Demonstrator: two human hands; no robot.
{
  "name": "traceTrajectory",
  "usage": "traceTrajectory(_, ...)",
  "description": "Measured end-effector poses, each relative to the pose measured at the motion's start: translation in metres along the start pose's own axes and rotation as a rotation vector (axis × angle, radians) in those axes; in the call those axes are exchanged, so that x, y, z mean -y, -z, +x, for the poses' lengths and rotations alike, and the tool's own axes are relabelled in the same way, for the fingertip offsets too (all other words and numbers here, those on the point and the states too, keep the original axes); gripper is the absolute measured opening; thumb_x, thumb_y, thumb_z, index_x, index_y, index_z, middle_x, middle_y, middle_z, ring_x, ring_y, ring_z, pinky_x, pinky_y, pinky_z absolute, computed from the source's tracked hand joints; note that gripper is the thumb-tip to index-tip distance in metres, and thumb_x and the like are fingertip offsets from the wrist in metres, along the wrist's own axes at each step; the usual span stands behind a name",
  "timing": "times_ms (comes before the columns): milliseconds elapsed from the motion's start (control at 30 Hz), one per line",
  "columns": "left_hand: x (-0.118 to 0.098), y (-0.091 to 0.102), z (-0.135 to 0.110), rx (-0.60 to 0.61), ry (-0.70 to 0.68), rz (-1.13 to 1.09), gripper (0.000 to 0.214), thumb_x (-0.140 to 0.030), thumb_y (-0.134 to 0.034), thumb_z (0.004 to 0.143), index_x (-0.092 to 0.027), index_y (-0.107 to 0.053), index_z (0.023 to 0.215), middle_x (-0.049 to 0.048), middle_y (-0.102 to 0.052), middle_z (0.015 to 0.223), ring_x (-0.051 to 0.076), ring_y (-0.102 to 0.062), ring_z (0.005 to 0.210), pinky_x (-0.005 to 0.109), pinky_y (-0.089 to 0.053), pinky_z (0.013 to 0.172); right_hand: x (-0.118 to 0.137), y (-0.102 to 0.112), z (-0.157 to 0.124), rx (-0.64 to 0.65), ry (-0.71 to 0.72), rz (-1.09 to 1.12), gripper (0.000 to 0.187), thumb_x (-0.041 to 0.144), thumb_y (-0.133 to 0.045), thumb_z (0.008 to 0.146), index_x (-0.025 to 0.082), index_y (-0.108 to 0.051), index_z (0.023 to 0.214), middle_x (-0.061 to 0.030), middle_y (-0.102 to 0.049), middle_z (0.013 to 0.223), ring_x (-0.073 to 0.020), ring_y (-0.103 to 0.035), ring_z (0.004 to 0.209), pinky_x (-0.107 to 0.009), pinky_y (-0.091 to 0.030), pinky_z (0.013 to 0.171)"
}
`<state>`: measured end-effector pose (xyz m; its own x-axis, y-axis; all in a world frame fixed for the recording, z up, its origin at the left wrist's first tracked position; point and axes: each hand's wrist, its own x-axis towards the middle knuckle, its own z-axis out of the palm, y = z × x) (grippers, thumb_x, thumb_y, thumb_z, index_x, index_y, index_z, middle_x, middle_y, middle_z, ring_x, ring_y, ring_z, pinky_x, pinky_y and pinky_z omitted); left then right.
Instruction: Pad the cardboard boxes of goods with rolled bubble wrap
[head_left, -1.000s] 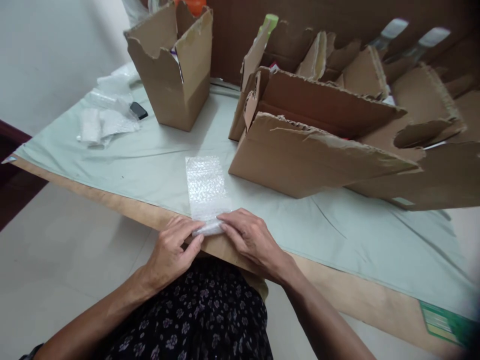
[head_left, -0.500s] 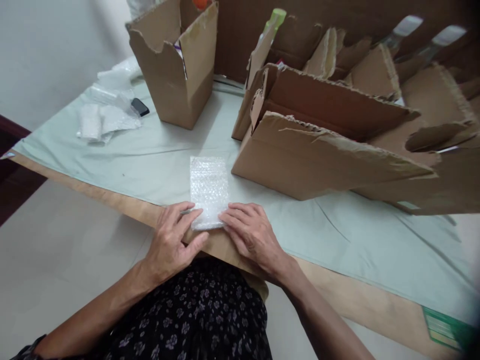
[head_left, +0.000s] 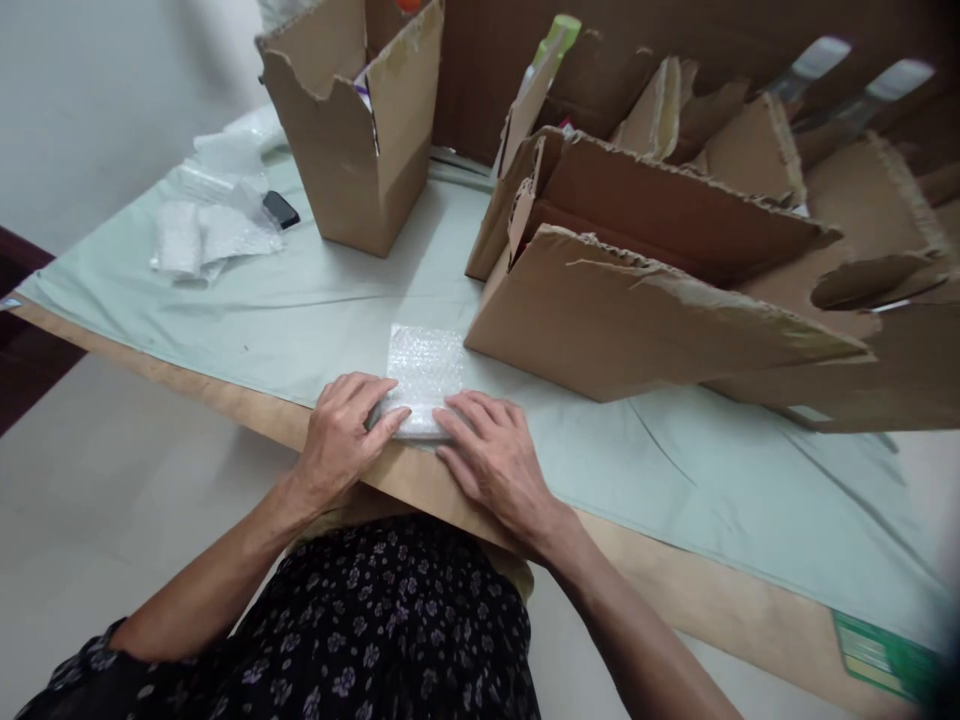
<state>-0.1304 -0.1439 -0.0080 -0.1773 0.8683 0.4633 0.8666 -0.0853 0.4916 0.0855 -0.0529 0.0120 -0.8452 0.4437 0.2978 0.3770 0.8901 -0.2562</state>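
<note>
A small sheet of clear bubble wrap (head_left: 426, 360) lies on the pale green cloth at the table's near edge, its near end folded over into a thicker strip. My left hand (head_left: 343, 428) grips the left end of that fold, thumb on the near side and fingers at the left edge. From the right, my right hand (head_left: 491, 445) holds the other end, its fingertips pressed on the strip. Whether anything lies inside the fold cannot be seen.
Several loose pieces of bubble wrap (head_left: 225, 235) lie at the far left beside a small black object (head_left: 281, 209). A tall cardboard box (head_left: 352, 170) stands behind. Torn-edged cardboard boxes (head_left: 622, 325) fill the right, with white-capped bottles (head_left: 821, 57) beyond. A green item (head_left: 874, 650) sits at lower right.
The near end of the bubble wrap has been turned further away from me, so the flat part is shorter. Both hands have shifted slightly forward with it.
</note>
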Motion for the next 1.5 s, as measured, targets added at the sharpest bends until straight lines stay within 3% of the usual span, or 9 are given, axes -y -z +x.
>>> traceTrajectory(100, -0.006, 0.009, -0.01, 0.018, -0.08, -0.049, 0.036, -0.034, -0.069, 0.098, -0.015, -0.066, 0.128, 0.0156, -0.071, 0.121, 0.031, -0.066, 0.113, 0.047, -0.053, 0.097, 0.002, 0.002, 0.002, 0.003, -0.043, 0.093, 0.023, 0.02, -0.054, 0.105, 0.02, -0.068, 0.124, -0.0097, -0.077, 0.122, -0.0265, -0.065, 0.12, -0.045, -0.047, 0.103)
traceTrajectory(233, -0.012, 0.018, -0.018, 0.07, -0.125, -0.149, 0.031, -0.022, -0.068, 0.098, -0.018, -0.064, 0.128, 0.0099, -0.074, 0.111, 0.026, -0.068, 0.106, 0.044, -0.052, 0.096, 0.006, 0.01, -0.003, 0.024, -0.097, 0.227, 0.024, 0.022, -0.054, 0.106, 0.02, -0.066, 0.127, -0.0071, -0.079, 0.116, -0.0236, -0.068, 0.109, -0.043, -0.048, 0.1)
traceTrajectory(467, 0.006, -0.002, 0.011, 0.016, -0.059, 0.014, 0.023, -0.03, -0.06, 0.103, -0.015, -0.069, 0.117, 0.0116, -0.076, 0.103, 0.028, -0.068, 0.093, 0.045, -0.054, 0.085, 0.0, 0.0, 0.0, -0.071, -0.114, -0.013, 0.039, 0.034, -0.056, 0.105, 0.015, -0.06, 0.139, -0.0178, -0.065, 0.144, -0.0327, -0.058, 0.131, -0.049, -0.047, 0.104)
traceTrajectory(767, -0.006, 0.016, -0.009, 0.059, -0.088, -0.055, 0.034, -0.03, -0.067, 0.099, -0.016, -0.064, 0.13, 0.0106, -0.076, 0.107, 0.027, -0.067, 0.1, 0.043, -0.053, 0.092, 0.001, 0.008, -0.001, 0.02, -0.125, 0.18, 0.025, 0.026, -0.055, 0.106, 0.02, -0.065, 0.128, -0.0081, -0.078, 0.119, -0.0253, -0.066, 0.116, -0.045, -0.046, 0.104)
traceTrajectory(967, 0.002, 0.004, 0.005, 0.013, 0.043, 0.021, 0.028, -0.04, -0.061, 0.101, -0.017, -0.073, 0.114, 0.0072, -0.075, 0.09, 0.026, -0.067, 0.086, 0.045, -0.053, 0.086, 0.007, 0.005, 0.011, 0.035, -0.062, -0.039, 0.039, 0.026, -0.06, 0.102, 0.018, -0.06, 0.14, -0.0185, -0.065, 0.145, -0.0335, -0.057, 0.131, -0.052, -0.044, 0.106)
traceTrajectory(1100, -0.004, 0.009, 0.0, -0.048, 0.296, -0.213, 0.04, -0.042, -0.062, 0.098, -0.017, -0.067, 0.13, 0.008, -0.075, 0.102, 0.023, -0.069, 0.091, 0.041, -0.058, 0.086, -0.009, -0.006, 0.023, 0.076, -0.133, 0.058, 0.031, 0.023, -0.057, 0.103, 0.022, -0.066, 0.132, -0.0115, -0.075, 0.128, -0.0301, -0.064, 0.119, -0.051, -0.046, 0.101)
traceTrajectory(1233, -0.026, 0.017, -0.017, 0.024, 0.547, -0.583, 0.041, -0.04, -0.067, 0.096, -0.017, -0.066, 0.131, 0.0115, -0.077, 0.117, 0.024, -0.074, 0.104, 0.041, -0.061, 0.096, -0.009, -0.004, 0.02, -0.071, -0.322, 0.315, 0.029, 0.028, -0.058, 0.103, 0.026, -0.069, 0.13, -0.0069, -0.078, 0.124, -0.0273, -0.069, 0.111, -0.048, -0.05, 0.099)
traceTrajectory(1367, -0.054, 0.006, -0.017, 0.172, 0.553, -0.858, 0.038, -0.042, -0.062, 0.1, -0.019, -0.065, 0.131, 0.0117, -0.074, 0.129, 0.025, -0.071, 0.118, 0.042, -0.058, 0.106, 0.013, 0.003, 0.009, -0.151, -0.423, 0.561, 0.029, 0.033, -0.06, 0.101, 0.026, -0.07, 0.128, -0.0067, -0.078, 0.122, -0.0256, -0.07, 0.109, -0.045, -0.054, 0.098)
traceTrajectory(1500, -0.071, -0.005, -0.008, 0.171, 0.531, -0.938, 0.03, -0.042, -0.055, 0.104, -0.02, -0.066, 0.12, 0.0074, -0.076, 0.112, 0.021, -0.072, 0.101, 0.034, -0.061, 0.091, 0.021, 0.011, -0.007, -0.157, -0.373, 0.642, 0.03, 0.034, -0.06, 0.101, 0.024, -0.069, 0.128, -0.0094, -0.077, 0.124, -0.026, -0.07, 0.115, -0.047, -0.055, 0.102)
